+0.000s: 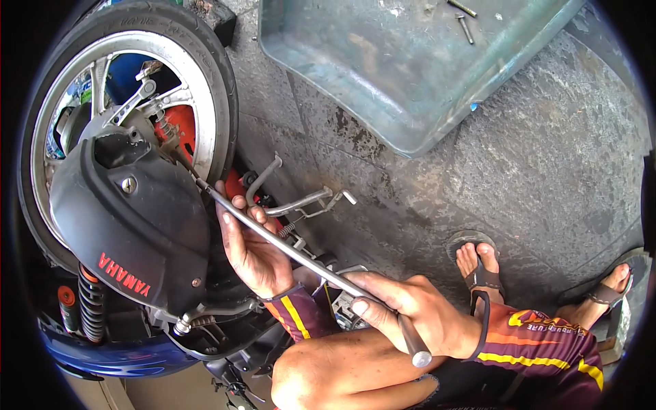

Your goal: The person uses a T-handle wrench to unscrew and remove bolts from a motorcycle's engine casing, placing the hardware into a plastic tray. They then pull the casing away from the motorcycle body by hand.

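A long silver metal bar [290,249] runs slantwise across the middle of the view. Its thicker handle end sticks out below my right hand [417,311], whose thumb and fingers are closed around it. Farther along, my left hand [256,256] holds the bar from beneath, with curled fingers showing past its far side. The bar's thin, dark far end reaches the edge of a black plastic cover [137,219] on a scooter, beside the wheel [222,102]. Whether that tip touches a fastener is hidden. A large screw [128,184] shows in the cover.
A silver centre stand [301,203] juts out from the scooter. A black coil shock absorber [92,307] and a blue body panel [130,359] lie at the lower left. Two bolts [465,29] lie in the greenish tray [369,89] on the stone-tiled floor [547,150].
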Available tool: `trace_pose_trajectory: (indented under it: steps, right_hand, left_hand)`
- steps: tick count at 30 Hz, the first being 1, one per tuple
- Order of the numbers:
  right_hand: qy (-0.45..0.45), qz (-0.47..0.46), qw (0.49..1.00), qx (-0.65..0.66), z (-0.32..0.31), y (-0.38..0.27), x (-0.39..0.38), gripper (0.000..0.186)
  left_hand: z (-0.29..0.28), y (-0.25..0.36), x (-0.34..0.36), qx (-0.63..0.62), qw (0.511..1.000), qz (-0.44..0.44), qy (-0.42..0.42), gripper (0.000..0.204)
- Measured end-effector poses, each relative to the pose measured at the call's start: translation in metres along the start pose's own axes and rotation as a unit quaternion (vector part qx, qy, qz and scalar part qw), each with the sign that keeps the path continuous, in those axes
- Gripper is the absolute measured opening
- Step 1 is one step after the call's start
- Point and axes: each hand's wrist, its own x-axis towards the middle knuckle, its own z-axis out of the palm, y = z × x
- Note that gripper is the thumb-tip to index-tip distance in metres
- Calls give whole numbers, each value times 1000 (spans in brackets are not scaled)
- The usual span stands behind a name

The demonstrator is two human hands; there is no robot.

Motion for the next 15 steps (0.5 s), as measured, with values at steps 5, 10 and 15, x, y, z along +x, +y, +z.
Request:
trace_pose_trajectory:
  steps: [5, 10, 15]
  right_hand:
    - [-2, 32, 999, -32, -5, -12, -6, 33]
    - [17, 54, 996, -67, -25, -10, -20, 35]
    - [11, 68, 996, -53, -21, -5, -31, 33]
  left_hand:
    - [-8, 14, 9, -46, 999, -11, 4, 49]
    - [-41, 3, 36, -57, 997, 52, -4, 45]
    - [-37, -7, 32, -8, 997, 56, 52, 42]
